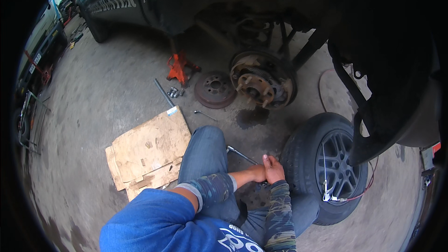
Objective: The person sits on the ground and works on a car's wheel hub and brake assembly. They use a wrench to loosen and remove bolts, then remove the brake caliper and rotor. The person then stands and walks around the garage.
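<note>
My left hand (257, 173) and my right hand (274, 170) meet in front of my bent knees, beside the tire. Both look closed, the right thumb pointing up; what they grip, if anything, is hidden. A metal-handled wrench (241, 154) slants toward my hands from the left; I cannot tell whether they touch it. To the right of my right hand lies the wheel (343, 158) with its black tire. Hooked at its spokes is an air blow gun (328, 195) on a red hose (361, 198). Ahead, the exposed brake assembly (254, 86) shows wheel studs and brake shoes.
A rusty brake drum (215, 89) rests flat on the concrete beside an orange jack stand (177, 67). Several lug nuts (175, 92), a metal pipe (163, 92) and a small wrench (205, 115) lie near flattened cardboard (149, 147). The raised vehicle (121, 4) overhangs the area.
</note>
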Demonstrator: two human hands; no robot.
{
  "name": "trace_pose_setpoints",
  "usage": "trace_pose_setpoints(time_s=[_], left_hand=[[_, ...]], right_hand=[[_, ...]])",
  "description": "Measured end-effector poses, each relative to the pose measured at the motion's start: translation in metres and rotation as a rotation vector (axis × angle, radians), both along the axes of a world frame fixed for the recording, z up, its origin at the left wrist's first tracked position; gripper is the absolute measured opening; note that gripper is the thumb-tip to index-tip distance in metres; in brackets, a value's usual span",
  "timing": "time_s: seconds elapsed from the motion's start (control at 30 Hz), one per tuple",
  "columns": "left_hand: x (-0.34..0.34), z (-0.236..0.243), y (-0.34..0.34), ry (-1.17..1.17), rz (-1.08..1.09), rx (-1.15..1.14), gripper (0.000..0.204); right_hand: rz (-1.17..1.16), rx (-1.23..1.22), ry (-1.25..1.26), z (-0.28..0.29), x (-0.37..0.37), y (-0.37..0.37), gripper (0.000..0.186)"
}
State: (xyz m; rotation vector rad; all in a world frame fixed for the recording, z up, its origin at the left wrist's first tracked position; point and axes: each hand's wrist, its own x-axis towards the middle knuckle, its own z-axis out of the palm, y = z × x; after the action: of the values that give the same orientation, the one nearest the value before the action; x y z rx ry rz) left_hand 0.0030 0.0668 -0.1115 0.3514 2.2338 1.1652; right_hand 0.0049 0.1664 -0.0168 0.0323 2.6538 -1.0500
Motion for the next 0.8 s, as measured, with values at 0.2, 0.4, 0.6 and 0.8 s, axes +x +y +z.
trace_pose_setpoints(time_s=[0.2,0.4,0.6,0.8], left_hand=[[0.002,0.021,-0.004,-0.018,-0.016,-0.021,0.043],[0.002,0.034,-0.007,-0.022,-0.054,-0.067,0.041],[0.002,0.035,-0.007,-0.032,-0.055,-0.09,0.04],[0.001,0.028,-0.005,0.0,-0.093,-0.081,0.039]], right_hand=[[-0.006,-0.015,0.009,-0.002,0.0,0.0,0.059],[0.013,0.011,-0.015,-0.003,-0.002,0.0,0.06],[0.022,0.02,-0.011,-0.012,-0.003,0.003,0.061],[0.029,0.009,-0.002,-0.022,-0.004,0.007,0.06]])
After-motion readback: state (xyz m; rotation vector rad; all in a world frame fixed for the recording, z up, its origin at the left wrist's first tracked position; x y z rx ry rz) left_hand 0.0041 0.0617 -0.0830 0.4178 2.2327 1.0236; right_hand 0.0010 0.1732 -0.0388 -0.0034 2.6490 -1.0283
